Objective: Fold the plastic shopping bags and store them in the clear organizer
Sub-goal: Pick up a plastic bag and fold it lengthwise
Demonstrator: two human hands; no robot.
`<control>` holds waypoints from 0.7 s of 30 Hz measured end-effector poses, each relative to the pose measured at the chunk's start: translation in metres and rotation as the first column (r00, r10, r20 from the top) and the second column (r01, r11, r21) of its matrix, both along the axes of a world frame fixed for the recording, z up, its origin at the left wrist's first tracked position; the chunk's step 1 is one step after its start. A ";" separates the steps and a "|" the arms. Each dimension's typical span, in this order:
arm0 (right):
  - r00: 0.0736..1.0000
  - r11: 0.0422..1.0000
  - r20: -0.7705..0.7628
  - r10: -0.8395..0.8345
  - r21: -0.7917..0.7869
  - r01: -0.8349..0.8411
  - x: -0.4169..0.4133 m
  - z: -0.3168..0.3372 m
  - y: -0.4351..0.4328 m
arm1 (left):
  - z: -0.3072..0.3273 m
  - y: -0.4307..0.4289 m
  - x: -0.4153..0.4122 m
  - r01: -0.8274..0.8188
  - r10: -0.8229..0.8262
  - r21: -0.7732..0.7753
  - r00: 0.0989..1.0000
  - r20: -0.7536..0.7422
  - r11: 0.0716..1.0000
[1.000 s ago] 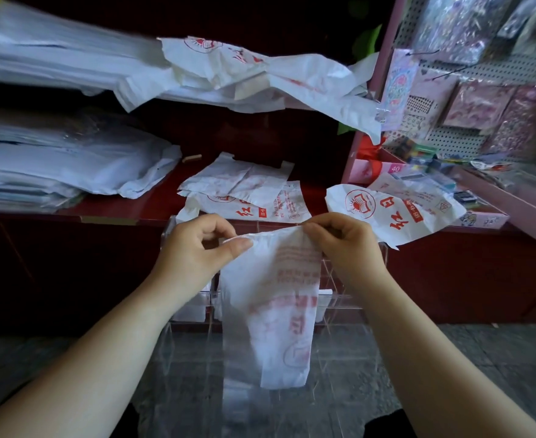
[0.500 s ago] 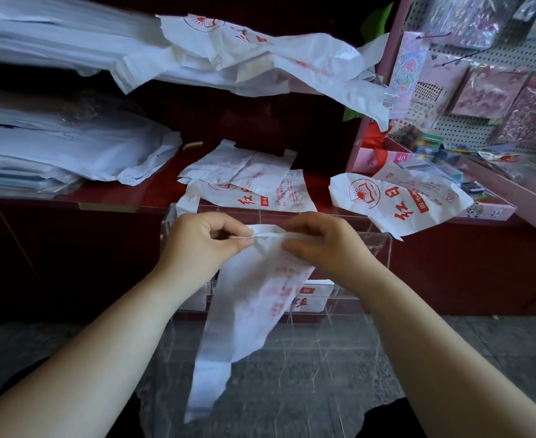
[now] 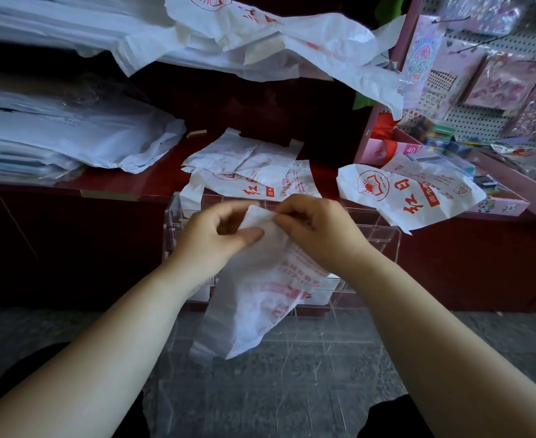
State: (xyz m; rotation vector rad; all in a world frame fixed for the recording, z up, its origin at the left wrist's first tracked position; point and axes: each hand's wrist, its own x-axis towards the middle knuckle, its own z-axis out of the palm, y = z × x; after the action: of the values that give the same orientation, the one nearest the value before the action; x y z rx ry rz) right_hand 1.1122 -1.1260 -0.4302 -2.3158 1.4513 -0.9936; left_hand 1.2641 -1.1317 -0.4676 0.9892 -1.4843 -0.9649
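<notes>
Head view: both hands are up in front of the clear organizer (image 3: 382,240), working one white plastic shopping bag w/ red print (image 3: 260,298). The left hand (image 3: 216,238) has its thumb & curled fingers clamped on the bag's top edge. The right hand (image 3: 317,235) pinches the same edge just beside it, fingers curled in, so the hands are almost touching. The rest of the bag hangs limp below, crumpled & part see-through, in front of the organizer and not in it yet. It looks v. light, thin, soft and prob slippery: it won't hold a crease unless pressed, and will puff or slide if let go. Best hold is at the top edge/handle end as now, then run the fingers down to flatten it and fold in short sections, keeping a pinch on each fold. More bags wait on the red shelf (image 3: 127,188): flat ones (image 3: 254,172) behind the hands and a logo bag (image 3: 408,194) to the right. There's a white stack (image 3: 70,137) at left.
</notes>
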 end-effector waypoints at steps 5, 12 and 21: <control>0.999 0.999 -0.032 0.009 -0.035 -0.010 0.005 -0.007 -0.008 | -0.031 -0.008 -0.002 -0.017 0.027 0.143 0.997 -0.066 0.990; 0.994 0.997 -0.102 -0.045 -0.073 0.038 0.008 -0.008 -0.024 | -0.059 -0.003 0.002 -0.287 0.291 -0.084 0.956 0.044 0.954; 0.981 0.970 0.154 -0.116 0.229 0.079 0.011 0.008 -0.048 | -0.060 -0.009 0.020 0.088 -0.052 0.313 0.991 -0.121 0.946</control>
State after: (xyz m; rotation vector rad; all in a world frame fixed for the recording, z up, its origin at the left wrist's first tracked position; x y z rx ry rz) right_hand 1.1229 -1.1743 -0.4222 -1.9732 1.5349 -0.9695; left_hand 1.2841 -1.1409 -0.5279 1.0962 -1.3015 -1.3194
